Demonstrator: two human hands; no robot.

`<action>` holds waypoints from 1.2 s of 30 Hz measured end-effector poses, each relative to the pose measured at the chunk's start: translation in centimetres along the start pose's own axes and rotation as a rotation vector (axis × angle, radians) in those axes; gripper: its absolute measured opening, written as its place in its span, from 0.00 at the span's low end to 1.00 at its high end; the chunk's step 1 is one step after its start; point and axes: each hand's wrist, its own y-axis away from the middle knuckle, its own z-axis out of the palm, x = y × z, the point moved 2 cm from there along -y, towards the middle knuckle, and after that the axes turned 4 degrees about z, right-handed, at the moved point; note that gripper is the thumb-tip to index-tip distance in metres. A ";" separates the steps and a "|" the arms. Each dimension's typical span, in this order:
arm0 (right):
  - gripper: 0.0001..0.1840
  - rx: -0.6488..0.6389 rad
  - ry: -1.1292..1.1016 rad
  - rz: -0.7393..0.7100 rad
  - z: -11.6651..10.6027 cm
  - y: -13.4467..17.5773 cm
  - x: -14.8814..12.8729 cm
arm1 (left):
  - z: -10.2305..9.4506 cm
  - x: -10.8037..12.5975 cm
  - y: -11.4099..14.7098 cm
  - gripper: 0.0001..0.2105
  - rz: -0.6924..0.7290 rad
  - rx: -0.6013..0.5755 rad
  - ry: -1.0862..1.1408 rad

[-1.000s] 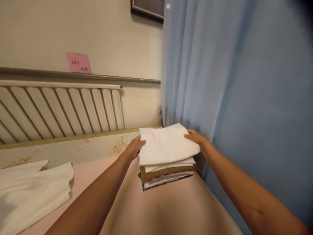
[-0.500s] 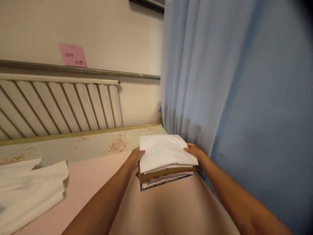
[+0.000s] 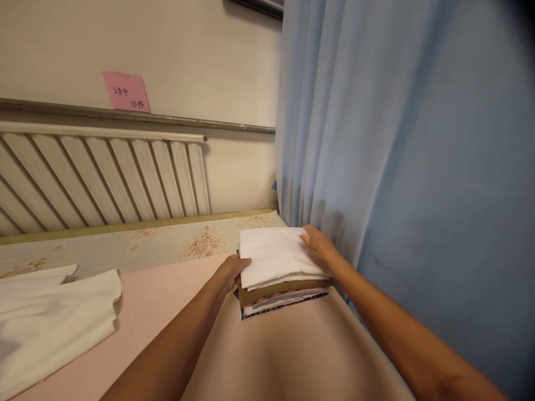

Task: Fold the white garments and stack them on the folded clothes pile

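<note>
A folded white cloth (image 3: 278,256) lies on top of a stack of folded fabrics, with brown cloth (image 3: 273,290) directly beneath it and patterned and pale layers (image 3: 288,301) lower down. My left hand (image 3: 232,269) grips the left edge of the white cloth, thumb on top and the other fingers mostly hidden at the stack's side. At the far right corner, my right hand (image 3: 320,244) is closed over the same cloth, its fingertips on the upper surface and corner. The stack rests on a pink sheet (image 3: 175,289).
Crumpled white cloth (image 3: 62,323) lies at the left on the pink sheet. Behind are a floral bed cover (image 3: 204,244), a radiator (image 3: 125,178) and a pink note (image 3: 126,92) on the wall. A blue curtain (image 3: 334,122) hangs close along the right side.
My right hand has slid from the right edge of the white cloth to its far right corner, further over the top. My left hand stays at the left edge.
</note>
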 end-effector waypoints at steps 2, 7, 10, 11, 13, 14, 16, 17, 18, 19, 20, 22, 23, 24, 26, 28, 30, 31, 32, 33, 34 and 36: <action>0.27 -0.057 0.001 -0.094 0.9 0.0 -2.7 | 0.0 0.0 0.1 0.18 -0.013 0.014 -0.007; 0.30 -0.238 0.042 -0.145 5.0 1.8 -6.2 | -0.4 -0.3 0.2 0.25 0.018 0.076 -0.053; 0.31 -0.247 0.087 -0.128 6.4 2.9 -6.1 | -0.5 -0.9 0.1 0.25 0.021 0.106 -0.091; 0.32 -0.245 0.106 -0.128 6.6 3.0 -6.0 | -0.5 -1.1 0.1 0.25 0.020 0.117 -0.105; 0.31 -0.242 0.134 -0.132 6.8 3.1 -5.7 | -0.5 -1.6 0.2 0.23 0.016 0.141 -0.133; 0.31 -0.242 0.136 -0.134 6.8 3.1 -5.6 | -0.6 -1.9 0.4 0.22 0.014 0.150 -0.145; 0.31 -0.243 0.132 -0.144 7.0 3.1 -5.2 | -0.9 -2.7 1.2 0.19 0.000 0.153 -0.166; 0.31 -0.238 0.132 -0.151 7.2 3.0 -4.9 | -1.2 -3.2 1.7 0.18 -0.010 0.150 -0.177; 0.31 -0.220 0.139 -0.163 7.4 3.0 -4.6 | -1.7 -3.9 2.5 0.17 -0.020 0.146 -0.188; 0.30 -0.202 0.136 -0.177 7.7 2.9 -4.3 | -2.3 -4.7 3.4 0.17 -0.031 0.137 -0.203; 0.30 -0.186 0.126 -0.184 8.0 2.8 -3.9 | -3.0 -5.6 4.4 0.16 -0.043 0.128 -0.222; 0.30 -0.157 0.096 -0.189 8.5 2.7 -3.3 | -4.8 -7.8 6.8 0.14 -0.062 0.118 -0.270; 0.30 -0.144 0.071 -0.175 8.6 2.7 -3.1 | -5.9 -9.1 8.1 0.11 -0.070 0.116 -0.296; 0.30 -0.135 0.048 -0.174 8.5 2.7 -3.1 | -7.1 -10.4 9.4 0.09 -0.073 0.125 -0.323; 0.28 -0.119 0.026 -0.182 8.0 2.9 -3.3 | -10.0 -12.9 12.3 0.06 -0.066 0.176 -0.381; 0.27 -0.099 0.017 -0.201 7.2 3.3 -3.9 | -13.0 -15.0 15.1 0.09 -0.026 0.245 -0.444; 0.24 -0.079 0.005 -0.226 6.3 3.9 -4.7 | -16.0 -16.6 17.9 0.11 0.036 0.298 -0.525; 0.23 -0.071 0.000 -0.241 5.8 4.2 -5.1 | -17.4 -17.2 19.2 0.11 0.077 0.324 -0.565; 0.22 -0.064 -0.005 -0.257 5.4 4.5 -5.5 | -18.7 -17.7 20.5 0.11 0.112 0.357 -0.603; 0.21 -0.063 -0.010 -0.276 5.0 4.9 -5.9 | -19.9 -18.1 21.7 0.11 0.146 0.390 -0.636; 0.20 -0.055 -0.014 -0.294 4.7 5.4 -6.5 | -20.9 -18.6 22.7 0.12 0.177 0.419 -0.664; 0.20 0.028 -0.020 -0.312 4.0 6.4 -7.9 | -22.5 -19.4 24.6 0.12 0.223 0.471 -0.702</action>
